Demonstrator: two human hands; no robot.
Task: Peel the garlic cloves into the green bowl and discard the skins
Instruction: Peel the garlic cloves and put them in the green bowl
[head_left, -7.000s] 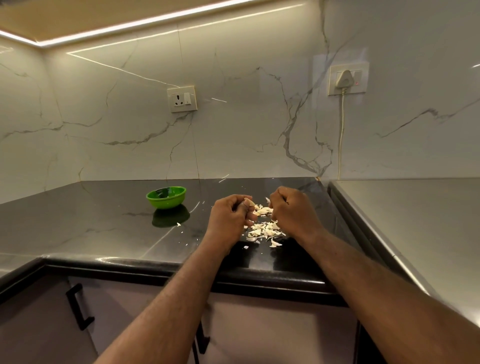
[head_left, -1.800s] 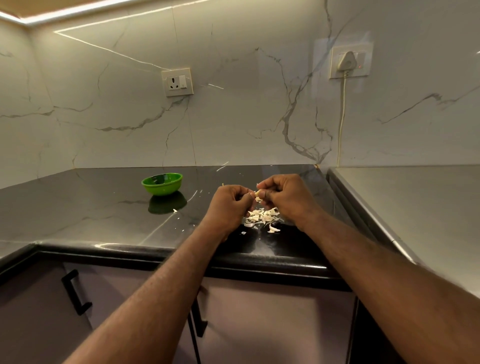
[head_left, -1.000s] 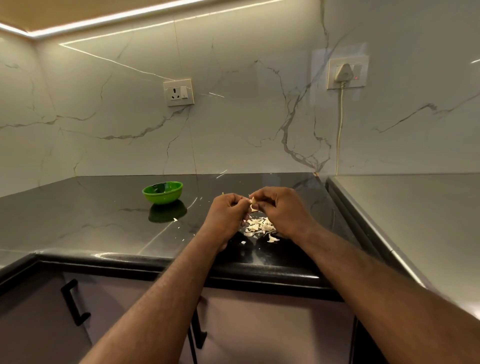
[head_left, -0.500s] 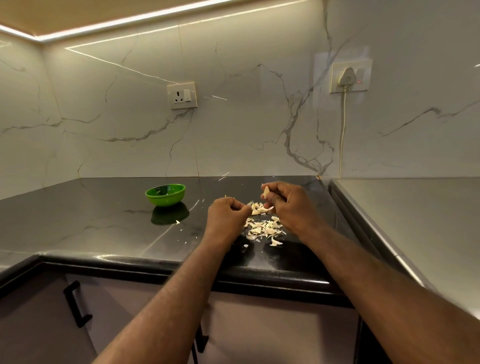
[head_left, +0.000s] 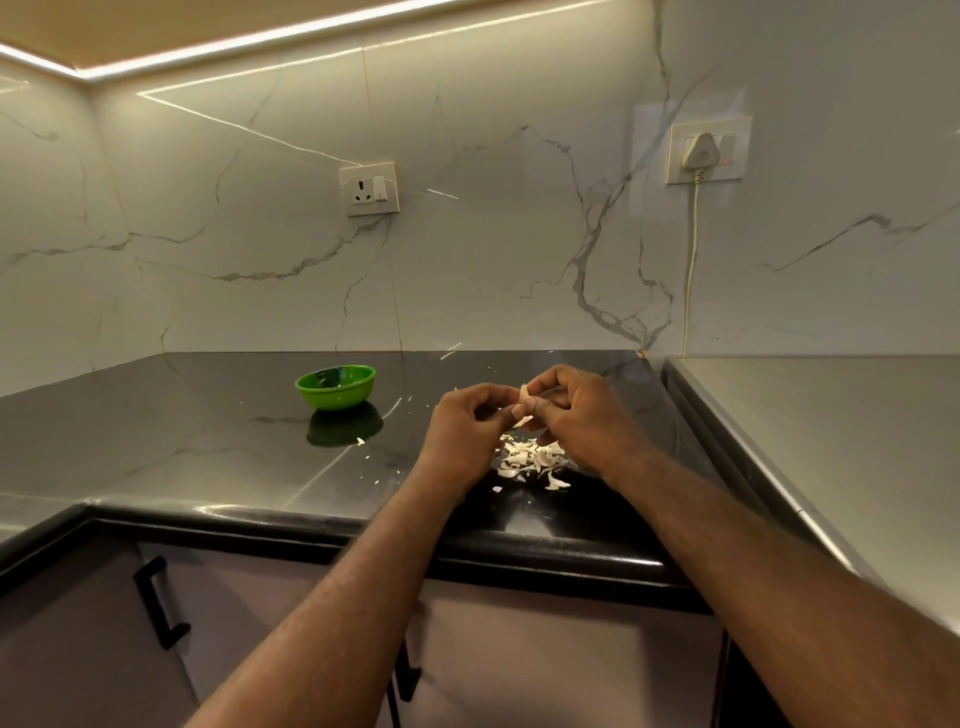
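**Clove pinched btwn both hands, over the skin pile**

Glossy black stone table set in a corner. White marble-look wall w/ grey veins behind it, warm light strip up top. On my right a grey steel-looking top butts against the table.

Both grips narrow. My left hand is curled, thumb & fingertips pinching a garlic clove. My right hand is curled too, pinching it from the other side, so the fingertips meet. A pale tip sticks up btwn them. The clove is held in the air above the table. Can't tell how much skin is on it.

Skins lie in a loose pile on the table right under my hands, partly hidden by the right one. A few flecks are scattered to the left. Green bowl stands upright, well left of the pile & further back. There's sth pale inside, too small to tell.

On the wall: socket w/ switch above the bowl. Further right, a white plug sits in a 2nd socket, cord hanging down to the corner. Below the table edge are cupboard fronts w/ a black handle.
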